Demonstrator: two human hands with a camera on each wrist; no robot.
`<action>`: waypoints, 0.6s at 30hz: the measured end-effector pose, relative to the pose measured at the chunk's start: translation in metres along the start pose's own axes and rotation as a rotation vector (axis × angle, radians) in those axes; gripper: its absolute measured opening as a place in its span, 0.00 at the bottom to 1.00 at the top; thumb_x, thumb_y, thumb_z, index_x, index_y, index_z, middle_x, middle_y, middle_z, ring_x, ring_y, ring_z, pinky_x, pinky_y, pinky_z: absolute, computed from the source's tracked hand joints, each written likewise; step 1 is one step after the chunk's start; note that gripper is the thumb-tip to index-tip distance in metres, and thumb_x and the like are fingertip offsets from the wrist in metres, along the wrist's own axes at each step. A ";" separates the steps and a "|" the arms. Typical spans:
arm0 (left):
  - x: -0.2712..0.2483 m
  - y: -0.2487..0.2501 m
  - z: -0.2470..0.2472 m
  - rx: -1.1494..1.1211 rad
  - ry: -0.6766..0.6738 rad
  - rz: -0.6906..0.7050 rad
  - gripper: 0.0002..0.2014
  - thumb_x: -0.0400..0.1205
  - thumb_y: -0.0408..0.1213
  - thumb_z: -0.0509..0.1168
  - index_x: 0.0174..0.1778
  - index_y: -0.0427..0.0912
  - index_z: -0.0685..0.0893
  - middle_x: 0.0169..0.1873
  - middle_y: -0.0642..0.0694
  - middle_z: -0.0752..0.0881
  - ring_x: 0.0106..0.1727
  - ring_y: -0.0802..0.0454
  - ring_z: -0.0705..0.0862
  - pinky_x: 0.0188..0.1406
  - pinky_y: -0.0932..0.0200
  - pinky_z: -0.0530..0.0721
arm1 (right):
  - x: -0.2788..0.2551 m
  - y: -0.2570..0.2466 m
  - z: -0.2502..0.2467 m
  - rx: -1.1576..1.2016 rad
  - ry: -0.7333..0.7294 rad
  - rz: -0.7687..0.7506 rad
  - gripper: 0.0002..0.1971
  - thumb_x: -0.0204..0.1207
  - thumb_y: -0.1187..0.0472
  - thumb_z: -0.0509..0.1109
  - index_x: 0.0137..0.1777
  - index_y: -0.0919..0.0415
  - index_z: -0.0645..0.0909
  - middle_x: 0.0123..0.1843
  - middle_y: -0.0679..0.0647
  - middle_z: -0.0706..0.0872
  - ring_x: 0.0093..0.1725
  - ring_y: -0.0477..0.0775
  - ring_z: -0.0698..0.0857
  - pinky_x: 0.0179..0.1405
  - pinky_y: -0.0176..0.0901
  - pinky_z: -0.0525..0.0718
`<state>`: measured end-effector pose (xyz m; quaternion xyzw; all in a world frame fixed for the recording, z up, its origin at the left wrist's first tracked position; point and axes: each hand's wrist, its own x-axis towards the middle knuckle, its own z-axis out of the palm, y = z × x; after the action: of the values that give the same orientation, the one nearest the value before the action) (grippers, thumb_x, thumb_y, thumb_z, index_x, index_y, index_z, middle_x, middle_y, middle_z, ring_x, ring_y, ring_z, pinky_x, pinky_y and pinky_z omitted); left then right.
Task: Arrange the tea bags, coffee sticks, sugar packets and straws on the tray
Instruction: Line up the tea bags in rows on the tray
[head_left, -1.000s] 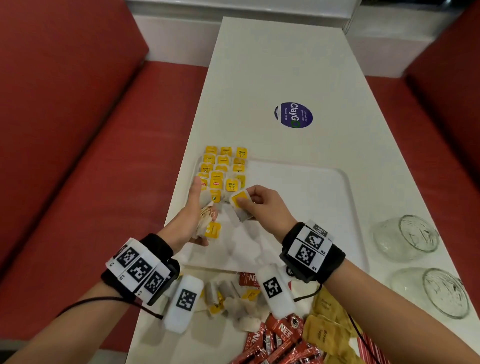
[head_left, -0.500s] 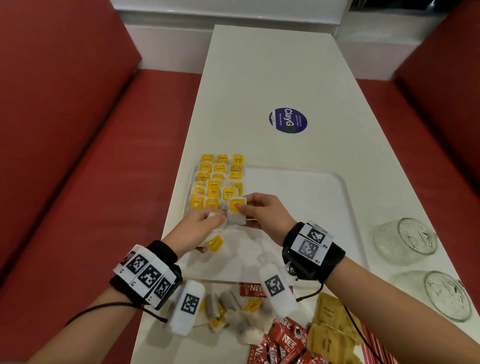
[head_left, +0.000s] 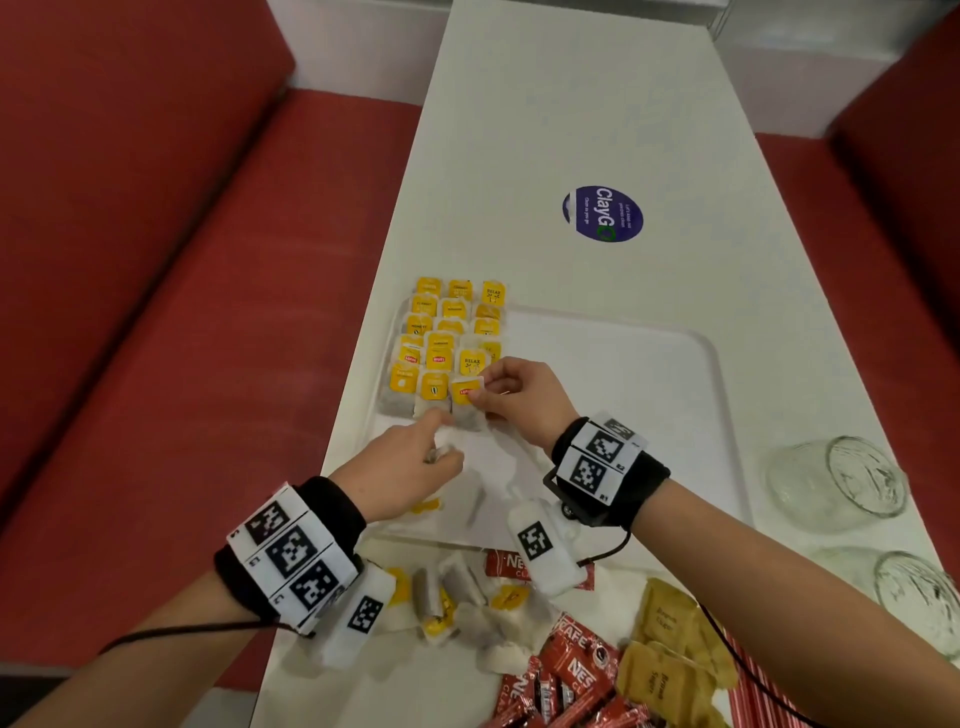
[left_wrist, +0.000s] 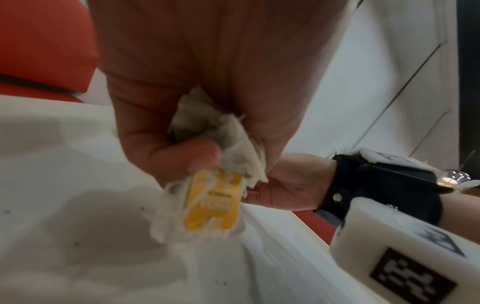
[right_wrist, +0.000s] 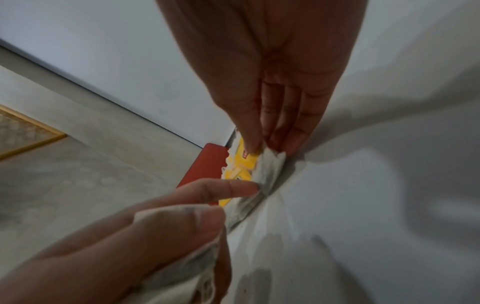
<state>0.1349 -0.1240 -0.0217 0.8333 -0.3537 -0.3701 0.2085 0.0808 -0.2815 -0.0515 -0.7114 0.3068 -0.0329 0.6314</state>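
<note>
Nearest the camera, short of the tray, a loose heap was seen: red coffee sticks printed "NES" and "CAFE", tan sugar packets marked "Brown Sugar", red-striped straws and unsorted tea bags. Over the tray's near left part, several tea bags were gripped by the left hand, its forefinger stretched toward the rows; half a second before, that hand had been curled lower, just short of them. A tea bag with a yellow "Lipton" tag was pinched by the right hand at the right end of the nearest row, having been carried there from above the tray. Behind it, on the tray's far left corner, rows of tea bags were laid, some tags reading "RELAX". Right of the tray, two glass jars lay on their sides. Beyond the tray, a round sticker reading "ClayGO" was stuck to the table.
</note>
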 end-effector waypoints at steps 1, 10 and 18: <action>0.000 0.000 0.001 0.024 -0.005 0.015 0.21 0.85 0.46 0.56 0.75 0.50 0.65 0.33 0.49 0.78 0.23 0.60 0.73 0.26 0.64 0.69 | 0.002 0.000 0.000 -0.026 0.010 -0.008 0.10 0.72 0.69 0.75 0.36 0.56 0.78 0.30 0.51 0.81 0.29 0.46 0.80 0.33 0.40 0.83; 0.000 0.005 0.005 0.199 -0.051 0.061 0.26 0.86 0.44 0.54 0.81 0.56 0.58 0.22 0.53 0.73 0.23 0.59 0.71 0.22 0.66 0.63 | 0.006 0.000 0.001 -0.106 0.075 -0.064 0.06 0.72 0.67 0.75 0.42 0.62 0.80 0.29 0.49 0.80 0.28 0.50 0.80 0.43 0.56 0.86; 0.002 0.004 0.004 0.219 -0.049 0.041 0.27 0.86 0.45 0.54 0.82 0.54 0.56 0.25 0.56 0.73 0.27 0.60 0.70 0.26 0.67 0.65 | -0.009 -0.007 -0.009 -0.330 0.132 -0.204 0.11 0.68 0.62 0.77 0.44 0.56 0.77 0.37 0.47 0.79 0.32 0.40 0.75 0.34 0.28 0.73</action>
<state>0.1310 -0.1288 -0.0225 0.8344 -0.4138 -0.3454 0.1151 0.0724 -0.2855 -0.0406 -0.8288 0.2751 -0.0924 0.4784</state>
